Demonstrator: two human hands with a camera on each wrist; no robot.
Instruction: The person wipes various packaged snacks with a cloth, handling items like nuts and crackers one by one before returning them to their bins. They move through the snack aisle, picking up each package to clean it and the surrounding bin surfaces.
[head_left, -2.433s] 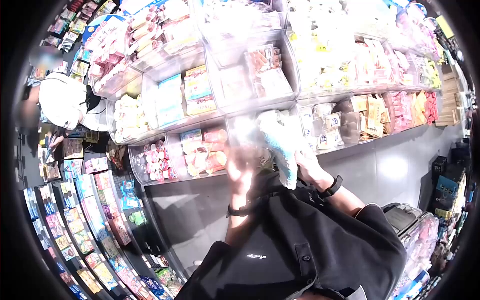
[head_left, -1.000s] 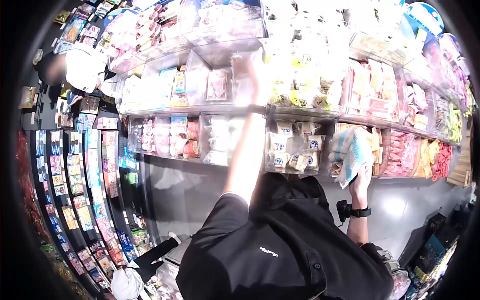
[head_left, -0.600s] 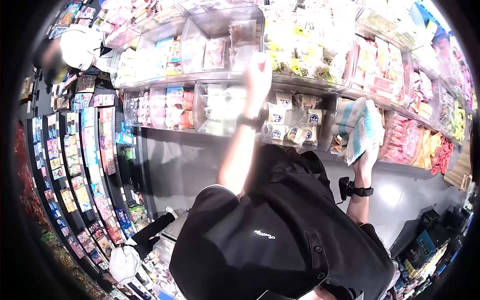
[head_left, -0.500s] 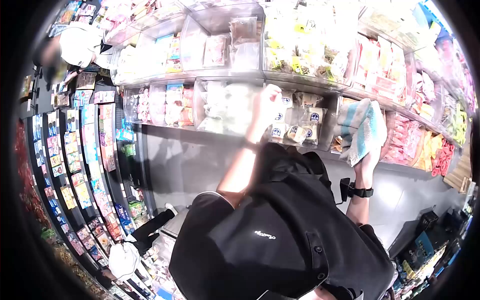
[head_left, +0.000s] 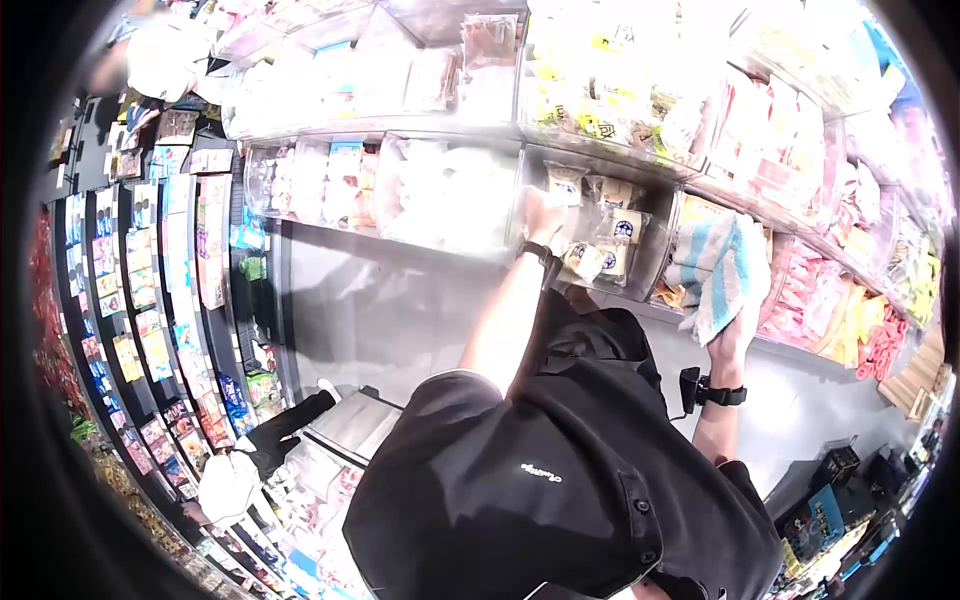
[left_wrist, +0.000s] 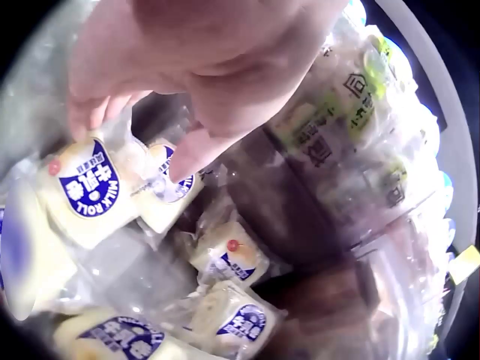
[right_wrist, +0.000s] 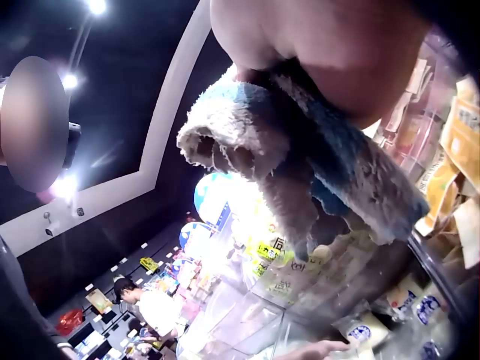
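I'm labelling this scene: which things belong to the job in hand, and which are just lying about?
Likely in the job: left hand, at the milk roll packs; right hand, gripping a striped cloth.

Just about: pink packets; yellow-labelled packs; orange packets.

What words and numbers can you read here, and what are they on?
"MILK ROLL": on the blue badge of a packet under the left hand.
"牛乳": big characters on that badge.
Too small or blurred to read surely: the badge's tiny characters, print on the clear bags, white writing on the black shirt. I can't read any numbers.
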